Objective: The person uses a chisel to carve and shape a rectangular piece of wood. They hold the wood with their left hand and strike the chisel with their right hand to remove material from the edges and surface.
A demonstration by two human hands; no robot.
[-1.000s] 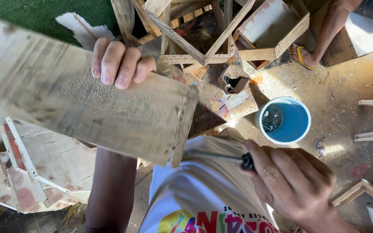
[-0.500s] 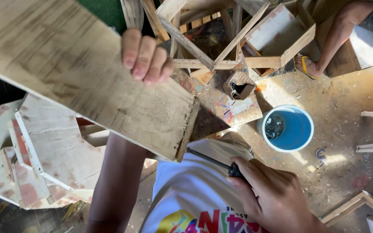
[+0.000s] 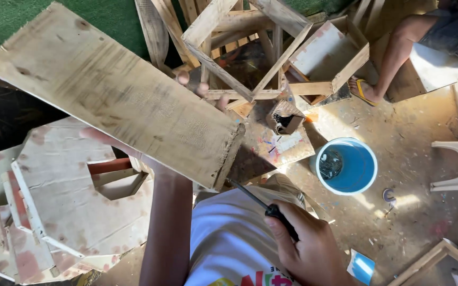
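presently the left hand (image 3: 149, 153) grips the wooden board (image 3: 117, 95) from beneath, long axis slanting up-left; right hand (image 3: 308, 249), fingers closed round a black-handled tool (image 3: 271, 209), points at its lower end.

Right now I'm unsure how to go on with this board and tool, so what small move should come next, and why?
Probably bring the tool's tip to the board's end grain near its lower corner. The left hand holds the board from beneath, tilted, with fingers curling over its far edge. The right hand grips the black handle, and the shaft already points at that end, just short of touching.
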